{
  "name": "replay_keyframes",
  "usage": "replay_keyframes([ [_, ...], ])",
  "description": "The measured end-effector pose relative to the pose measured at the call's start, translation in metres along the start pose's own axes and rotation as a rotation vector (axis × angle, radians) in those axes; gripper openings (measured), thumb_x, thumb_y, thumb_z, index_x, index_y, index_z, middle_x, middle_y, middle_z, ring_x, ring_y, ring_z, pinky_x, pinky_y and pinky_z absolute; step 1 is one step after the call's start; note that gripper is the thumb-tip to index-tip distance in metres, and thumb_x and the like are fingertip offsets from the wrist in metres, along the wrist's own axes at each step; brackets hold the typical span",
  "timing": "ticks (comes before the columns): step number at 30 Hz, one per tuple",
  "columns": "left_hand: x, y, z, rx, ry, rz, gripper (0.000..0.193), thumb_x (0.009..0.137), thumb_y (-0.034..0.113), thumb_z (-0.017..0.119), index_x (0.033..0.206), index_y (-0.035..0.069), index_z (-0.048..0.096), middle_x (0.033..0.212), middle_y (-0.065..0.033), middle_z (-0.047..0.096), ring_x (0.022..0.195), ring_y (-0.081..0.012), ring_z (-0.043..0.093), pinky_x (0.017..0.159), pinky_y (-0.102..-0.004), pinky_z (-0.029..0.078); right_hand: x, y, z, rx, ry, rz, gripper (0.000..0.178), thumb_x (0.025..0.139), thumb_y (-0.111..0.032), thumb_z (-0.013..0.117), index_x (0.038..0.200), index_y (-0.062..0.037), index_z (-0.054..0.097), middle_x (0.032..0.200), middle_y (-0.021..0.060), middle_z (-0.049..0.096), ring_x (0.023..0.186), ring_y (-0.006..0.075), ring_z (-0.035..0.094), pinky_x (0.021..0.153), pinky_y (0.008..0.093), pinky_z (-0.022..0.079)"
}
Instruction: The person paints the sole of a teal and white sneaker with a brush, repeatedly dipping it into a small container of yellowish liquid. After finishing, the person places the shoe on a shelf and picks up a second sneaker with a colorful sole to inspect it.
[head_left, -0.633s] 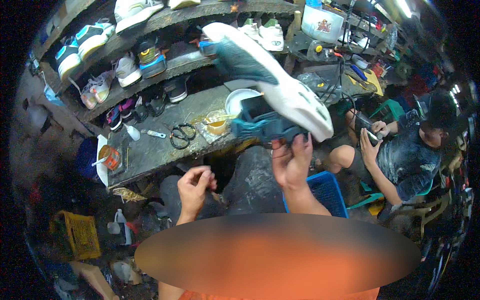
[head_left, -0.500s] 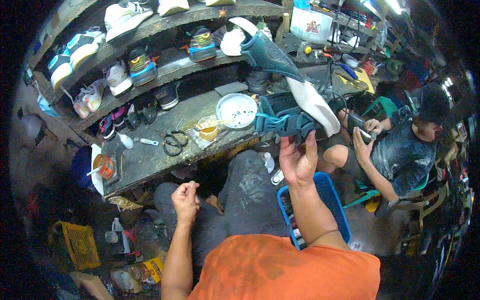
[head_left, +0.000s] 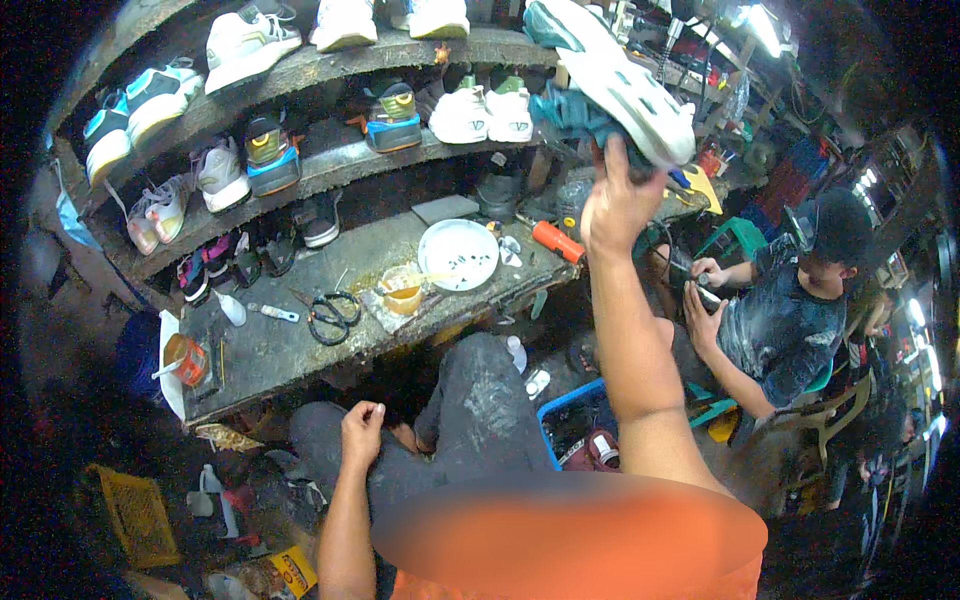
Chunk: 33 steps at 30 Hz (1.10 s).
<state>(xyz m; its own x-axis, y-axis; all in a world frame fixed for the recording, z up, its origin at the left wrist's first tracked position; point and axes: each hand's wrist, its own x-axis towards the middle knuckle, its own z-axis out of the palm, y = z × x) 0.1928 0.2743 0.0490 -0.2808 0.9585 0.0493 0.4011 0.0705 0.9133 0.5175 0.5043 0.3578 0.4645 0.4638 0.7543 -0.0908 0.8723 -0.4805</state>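
Observation:
My right hand (head_left: pixel 622 205) is raised at the upper right, its fingers closed on a pair of teal shoes (head_left: pixel 572 112) with thick white soles. The shoes are tilted, one white sole turned toward me, in front of the end of the shelves. Motion smears the teal part and my fingertips. My left hand (head_left: pixel 362 435) is held above my lap with its fingers curled in, and nothing shows in it. In front of it lies the workbench (head_left: pixel 290 375), with black-handled scissors (head_left: pixel 334 318), a jar of amber glue (head_left: pixel 403 290) and a white bowl (head_left: pixel 458 250) holding small dark bits.
Shelves (head_left: pixel 330 155) with several sneakers stand behind the bench. An orange-handled tool (head_left: pixel 558 242) and an orange can (head_left: pixel 186 360) lie at opposite bench ends. A blue basket (head_left: pixel 560 420) with shoes is beside my leg. A co-worker (head_left: pixel 790 320) sits at right, handling a shoe.
My right hand has lifted the teal shoes up and away from the bench, turning the sole toward me. The orange-handled tool has come into sight. My left hand stays near my lap.

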Motion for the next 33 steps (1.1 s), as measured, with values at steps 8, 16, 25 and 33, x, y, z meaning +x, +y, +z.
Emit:
replay_keyframes([
  [8,0.006,-0.006,-0.006,-0.236,-0.041,-0.319,0.041,0.102,0.034,0.057,0.077,0.002,0.063,0.065,-0.0020,0.058,0.056,-0.0091,0.052,0.053,-0.0267,0.043,0.125,0.146,0.059,-0.167,0.047,-0.100,0.064,0.077,-0.021,0.088,0.120,0.0098,0.052,0.111,0.0167,0.064,0.100,0.0226,0.063,0.092,0.0357,0.050],
  [16,0.013,-0.018,-0.004,-0.345,-0.033,-0.386,0.036,0.101,0.035,0.060,0.084,0.003,0.064,0.065,0.0005,0.056,0.055,-0.0074,0.051,0.050,-0.0237,0.043,0.155,0.182,0.069,-0.160,0.070,0.077,0.052,0.085,-0.007,0.079,0.124,-0.0017,0.045,0.108,0.0095,0.062,0.096,0.0195,0.064,0.074,0.0358,0.060],
  [25,0.013,-0.011,-0.002,-0.310,-0.046,-0.393,0.034,0.101,0.034,0.061,0.085,0.004,0.064,0.066,0.0009,0.056,0.054,-0.0066,0.052,0.048,-0.0236,0.043,0.157,0.165,0.111,-0.407,0.107,-0.352,0.073,0.071,-0.027,0.092,0.120,0.0061,0.050,0.116,0.0189,0.061,0.107,0.0276,0.059,0.098,0.0399,0.046],
  [33,0.012,-0.016,-0.002,-0.343,-0.039,-0.394,0.031,0.100,0.031,0.063,0.085,0.004,0.063,0.066,0.0010,0.056,0.054,-0.0068,0.052,0.048,-0.0238,0.043,0.140,0.158,0.127,-0.834,0.031,0.021,0.079,0.071,-0.043,0.087,0.120,0.0082,0.051,0.122,0.0317,0.061,0.118,0.0450,0.058,0.101,0.0481,0.046],
])
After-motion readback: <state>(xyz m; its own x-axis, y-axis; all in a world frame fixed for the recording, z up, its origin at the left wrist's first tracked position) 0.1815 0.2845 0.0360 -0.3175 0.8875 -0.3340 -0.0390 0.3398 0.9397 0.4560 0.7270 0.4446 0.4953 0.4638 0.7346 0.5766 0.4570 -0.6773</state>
